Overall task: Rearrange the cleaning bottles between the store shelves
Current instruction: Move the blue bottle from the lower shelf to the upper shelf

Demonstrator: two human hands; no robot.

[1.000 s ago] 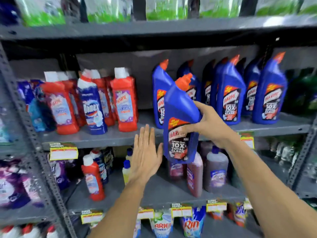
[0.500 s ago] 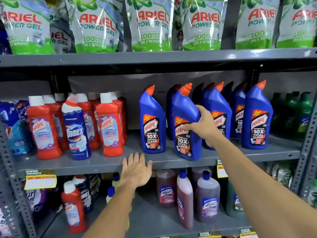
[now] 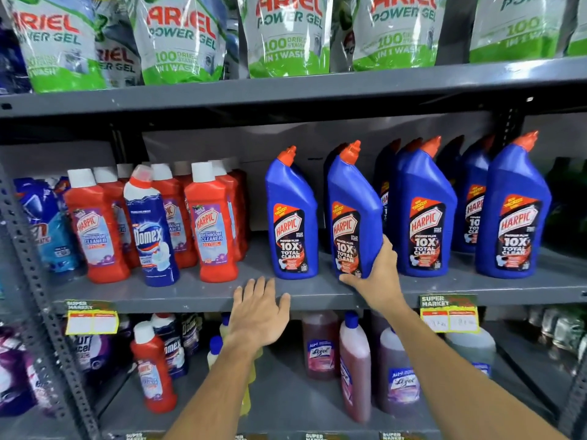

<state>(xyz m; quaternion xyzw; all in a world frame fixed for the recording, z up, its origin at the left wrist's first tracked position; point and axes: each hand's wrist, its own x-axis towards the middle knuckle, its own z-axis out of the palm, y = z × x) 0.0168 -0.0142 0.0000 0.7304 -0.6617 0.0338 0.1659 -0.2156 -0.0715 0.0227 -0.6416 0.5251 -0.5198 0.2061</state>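
My right hand [image 3: 378,276] grips the lower right side of a blue Harpic bottle [image 3: 351,211] with an orange cap, which stands slightly tilted on the middle shelf [image 3: 197,295]. Another blue Harpic bottle [image 3: 292,217] stands just left of it, and several more [image 3: 424,214] stand in a row to its right. My left hand [image 3: 259,312] is spread flat with its fingers apart against the front edge of the middle shelf, holding nothing. Red Harpic bathroom cleaner bottles [image 3: 212,227] and a blue Domex bottle [image 3: 151,230] stand at the shelf's left.
Ariel Power Gel pouches [image 3: 279,33] fill the top shelf. The lower shelf holds a red Harpic bottle [image 3: 152,369], Lizol bottles [image 3: 354,366] and Domex bottles. Price tags [image 3: 449,314] hang on the shelf edge. A perforated metal upright [image 3: 35,271] stands at the left.
The blue bottle in my right hand went from the air in front of the shelf onto the middle shelf. My grip slid down to its base. My left hand rose to the shelf edge.
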